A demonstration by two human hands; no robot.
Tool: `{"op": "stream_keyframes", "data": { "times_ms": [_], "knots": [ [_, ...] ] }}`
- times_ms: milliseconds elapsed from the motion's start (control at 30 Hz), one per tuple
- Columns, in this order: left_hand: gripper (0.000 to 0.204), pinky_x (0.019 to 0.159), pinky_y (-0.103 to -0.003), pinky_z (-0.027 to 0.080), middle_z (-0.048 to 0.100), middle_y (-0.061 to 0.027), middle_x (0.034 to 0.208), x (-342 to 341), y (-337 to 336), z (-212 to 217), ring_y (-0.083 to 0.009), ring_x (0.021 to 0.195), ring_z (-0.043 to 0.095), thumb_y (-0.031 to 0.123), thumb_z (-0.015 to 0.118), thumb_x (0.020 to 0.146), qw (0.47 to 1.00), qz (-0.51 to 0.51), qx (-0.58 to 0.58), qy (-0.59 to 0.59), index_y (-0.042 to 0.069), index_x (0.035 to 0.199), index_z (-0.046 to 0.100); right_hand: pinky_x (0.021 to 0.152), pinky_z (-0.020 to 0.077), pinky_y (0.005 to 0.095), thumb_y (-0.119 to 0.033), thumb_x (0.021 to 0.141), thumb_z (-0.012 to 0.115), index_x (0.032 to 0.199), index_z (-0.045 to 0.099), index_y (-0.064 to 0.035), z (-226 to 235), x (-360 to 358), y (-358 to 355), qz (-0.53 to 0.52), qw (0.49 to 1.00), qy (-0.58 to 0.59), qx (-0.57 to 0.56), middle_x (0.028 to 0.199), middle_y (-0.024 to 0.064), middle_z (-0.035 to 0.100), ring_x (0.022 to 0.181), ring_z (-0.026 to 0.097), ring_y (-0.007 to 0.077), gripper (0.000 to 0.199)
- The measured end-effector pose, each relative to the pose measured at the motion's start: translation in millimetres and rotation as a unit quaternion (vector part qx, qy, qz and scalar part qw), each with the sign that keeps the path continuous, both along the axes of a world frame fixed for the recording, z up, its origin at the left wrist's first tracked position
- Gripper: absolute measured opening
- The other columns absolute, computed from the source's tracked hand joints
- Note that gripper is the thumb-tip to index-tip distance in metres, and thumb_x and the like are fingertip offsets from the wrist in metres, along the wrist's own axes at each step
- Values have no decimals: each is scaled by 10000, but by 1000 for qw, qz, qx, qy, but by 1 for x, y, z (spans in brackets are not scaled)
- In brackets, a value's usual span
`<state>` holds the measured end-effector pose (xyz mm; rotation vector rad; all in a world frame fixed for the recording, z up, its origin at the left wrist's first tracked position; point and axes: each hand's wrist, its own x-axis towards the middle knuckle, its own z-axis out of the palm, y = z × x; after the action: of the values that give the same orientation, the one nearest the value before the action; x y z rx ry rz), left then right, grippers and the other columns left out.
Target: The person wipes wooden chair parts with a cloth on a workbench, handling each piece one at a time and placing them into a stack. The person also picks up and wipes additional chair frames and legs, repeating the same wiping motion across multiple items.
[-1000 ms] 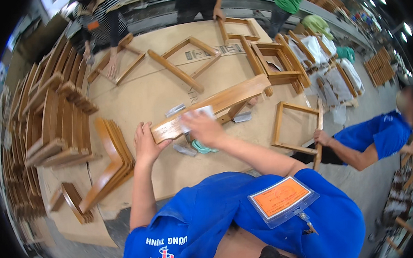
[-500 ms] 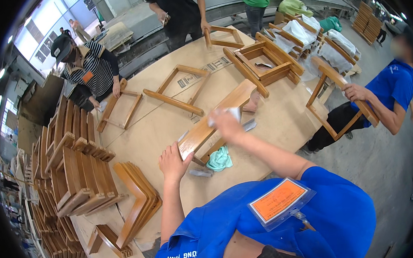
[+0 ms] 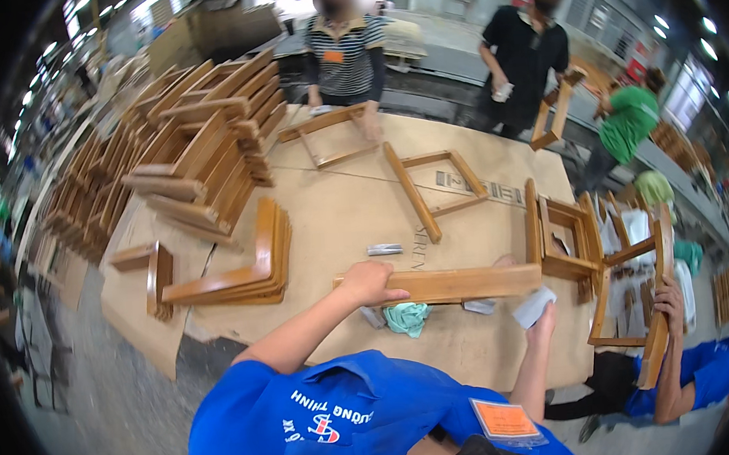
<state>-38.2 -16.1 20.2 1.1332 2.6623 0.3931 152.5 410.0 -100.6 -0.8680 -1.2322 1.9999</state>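
A long, glossy brown wooden frame piece (image 3: 470,283) lies crosswise in front of me. My left hand (image 3: 367,284) is closed around its left end, thumb along the flat face. Near the other end, my right hand (image 3: 543,325) pinches a folded white sheet (image 3: 532,307), which I cannot tell to be cloth or paper. The sheet is just off the wood's lower right corner. A crumpled mint-green cloth (image 3: 406,319) lies on the table below the piece, partly hidden by it. Behind it rests a small silvery strip (image 3: 385,249).
The cardboard-covered table (image 3: 330,217) holds a wooden frame (image 3: 441,180), stacked angled pieces (image 3: 245,274) and a tall frame stack (image 3: 216,153) at left. Co-workers stand across the table; one at right holds a frame (image 3: 653,309) close to its edge.
The view has swung left. The wooden piece has turned from slanting to nearly level. My right hand has come off its top face with the white sheet; my left hand still holds the left end.
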Motion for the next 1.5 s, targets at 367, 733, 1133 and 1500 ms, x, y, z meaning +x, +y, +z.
{"op": "stream_keyframes", "data": {
  "times_ms": [367, 733, 1133, 1500],
  "knots": [
    [619, 883, -384, 467, 626, -191, 1115, 23, 35, -45, -313, 1066, 583, 422, 804, 690, 935, -160, -37, -313, 9, 1112, 619, 981, 448, 466, -71, 888, 591, 1411, 320, -116, 57, -10, -80, 99, 993, 54, -31, 1363, 105, 447, 1214, 489, 287, 591],
    [465, 837, -319, 528, 669, -95, 1015, 86, 8, -46, -162, 895, 657, 119, 773, 776, 806, 18, 218, -551, 0, 1159, 537, 1051, 344, 355, 34, 830, 653, 1461, 235, -137, 144, -57, -169, 202, 962, 140, 117, 1364, 94, 375, 1244, 402, 220, 775],
    [475, 796, -387, 503, 673, -132, 1002, 75, -72, 72, -296, 926, 637, 147, 725, 707, 987, 55, 74, -129, 134, 1168, 609, 900, 430, 326, -24, 694, 767, 1450, 262, -82, 188, -46, -145, 427, 850, 232, 202, 1022, 91, 540, 964, 515, 181, 911],
    [285, 818, -378, 444, 650, 8, 1003, -17, -260, 159, -230, 979, 609, 37, 647, 691, 948, 127, -39, 288, 170, 943, 658, 885, 434, 330, -8, 671, 756, 1444, 311, -77, 128, -93, -216, 440, 821, 56, 358, 1018, 88, 536, 951, 522, 193, 894]
  ]
}}
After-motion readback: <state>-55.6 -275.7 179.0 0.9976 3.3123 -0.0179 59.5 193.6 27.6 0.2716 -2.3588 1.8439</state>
